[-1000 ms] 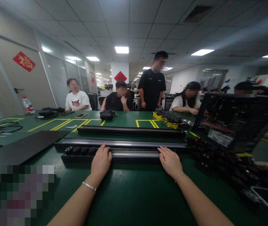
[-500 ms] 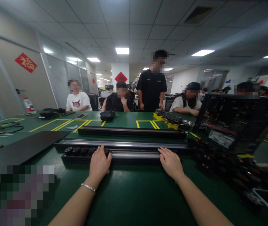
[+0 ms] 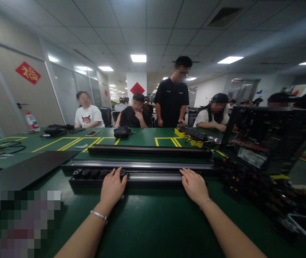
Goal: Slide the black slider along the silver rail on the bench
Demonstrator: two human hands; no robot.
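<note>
Nearest to me on the green table lies a long black metal channel point(image 3: 155, 178) with a shiny inner face. A row of black socket-like modules point(image 3: 94, 174) sits in its left part. My left hand point(image 3: 113, 186) rests over the channel at the right end of that row, fingers stretched forward and slightly apart. Toward the channel's right end, my right hand point(image 3: 194, 184) lies on it with fingers extended over the top. The far sides of both hands' fingertips are partly hidden. Just behind is a second shiny channel point(image 3: 142, 164), and beyond it a third dark one point(image 3: 150, 150).
A flat black panel point(image 3: 42, 166) lies at left. On the right are an open computer case point(image 3: 266, 139) and a dark heap of parts point(image 3: 247, 182). Farther back are yellow trays point(image 3: 180, 133), a black pouch point(image 3: 122, 132) and a phone point(image 3: 92, 133). Several people are across the table.
My hands stay at the same places on the channel. The view has shifted very slightly; the standing person across the table leans a little toward the yellow trays.
</note>
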